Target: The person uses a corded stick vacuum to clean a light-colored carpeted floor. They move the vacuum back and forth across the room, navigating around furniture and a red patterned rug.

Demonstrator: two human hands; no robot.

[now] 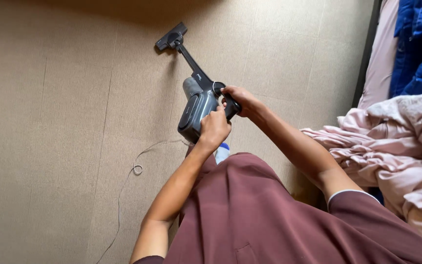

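Across the beige ribbed carpet floor [50, 122], at the left, a thin pale cord [134, 168] lies in a loose line with a small loop in it. Further right, a dark grey handheld stick vacuum cleaner [196, 105] points away from the person, its flat black floor nozzle [171, 36] resting on the carpet at the far end of a slim black tube. The left hand [214, 129] is curled against the lower rear of the vacuum's grey body, fingers pressed together. Just beside it, the right hand [240, 100] is wrapped closed around the black handle. Below both arms hangs a maroon garment [250, 215]. At the right edge lie crumpled pale pink bedding [391, 146] and a blue padded fabric [418, 44]
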